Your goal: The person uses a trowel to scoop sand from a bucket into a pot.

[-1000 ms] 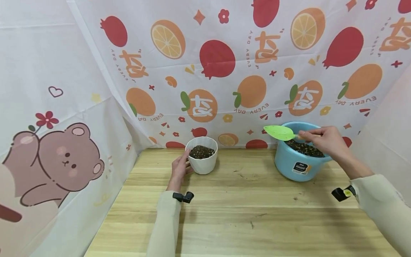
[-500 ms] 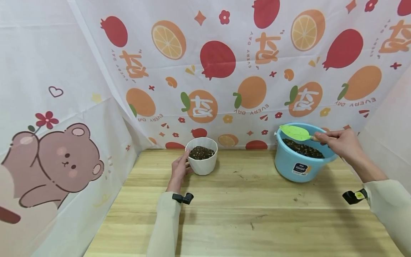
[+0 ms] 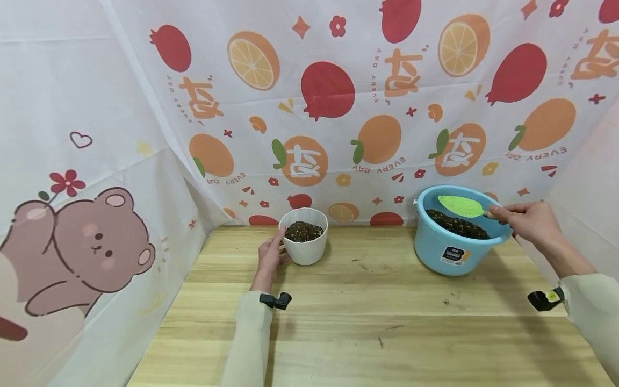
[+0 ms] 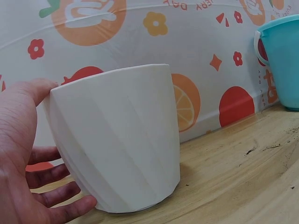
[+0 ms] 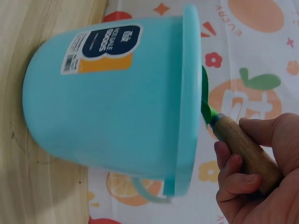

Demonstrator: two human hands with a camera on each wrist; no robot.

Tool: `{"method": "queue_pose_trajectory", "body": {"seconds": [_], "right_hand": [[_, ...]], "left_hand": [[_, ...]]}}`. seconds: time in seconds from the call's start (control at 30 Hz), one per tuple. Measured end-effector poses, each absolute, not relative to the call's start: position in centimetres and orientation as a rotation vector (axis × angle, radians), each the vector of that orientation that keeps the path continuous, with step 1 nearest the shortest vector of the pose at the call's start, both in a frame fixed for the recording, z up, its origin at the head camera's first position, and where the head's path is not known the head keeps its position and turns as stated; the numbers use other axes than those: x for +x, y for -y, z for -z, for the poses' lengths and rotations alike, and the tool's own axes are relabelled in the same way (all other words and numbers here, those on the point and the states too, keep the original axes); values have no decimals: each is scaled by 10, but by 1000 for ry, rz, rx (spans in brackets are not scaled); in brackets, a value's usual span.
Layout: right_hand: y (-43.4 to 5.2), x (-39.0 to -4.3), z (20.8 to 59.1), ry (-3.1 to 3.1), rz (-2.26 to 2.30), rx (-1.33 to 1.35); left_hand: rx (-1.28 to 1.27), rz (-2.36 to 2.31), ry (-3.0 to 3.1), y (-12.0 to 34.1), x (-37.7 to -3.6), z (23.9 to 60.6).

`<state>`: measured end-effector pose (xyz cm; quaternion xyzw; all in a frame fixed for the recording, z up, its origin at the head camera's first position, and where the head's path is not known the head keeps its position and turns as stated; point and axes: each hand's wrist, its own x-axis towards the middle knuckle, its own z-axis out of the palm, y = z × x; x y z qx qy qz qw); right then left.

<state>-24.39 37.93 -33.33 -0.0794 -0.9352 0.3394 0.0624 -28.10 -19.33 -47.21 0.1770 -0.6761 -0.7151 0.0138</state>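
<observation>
A white flowerpot [image 3: 308, 250] with dark potting soil [image 3: 303, 231] in it stands upright on the table. My left hand [image 3: 271, 254] holds its left side, the thumb at the rim and the fingers spread along the wall in the left wrist view. At the right, a light blue bucket [image 3: 437, 251] contains more dark soil [image 3: 456, 224]. My right hand [image 3: 535, 223] grips a small garden trowel by its wooden handle [image 5: 247, 154]. The green trowel blade [image 3: 461, 206] is over the bucket's opening, apart from the soil as far as I can tell.
The wooden table [image 3: 367, 317] carries small dark crumbs of soil [image 3: 380, 343] in front of the pot and bucket. A fruit-printed cloth [image 3: 333, 150] hangs right behind both containers. Another cloth with a bear print [image 3: 103, 236] closes off the left side.
My right hand has moved right with the trowel, from the bucket's left rim to over its opening, and slightly lower. The left hand and the flowerpot have stayed in place.
</observation>
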Motion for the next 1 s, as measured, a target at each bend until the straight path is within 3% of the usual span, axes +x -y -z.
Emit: {"method": "queue_pose_trajectory", "body": {"seconds": [1.0], "right_hand": [[-390, -253, 347, 2855, -874, -217]], "left_hand": [[551, 2234, 2082, 194, -281, 472]]}}
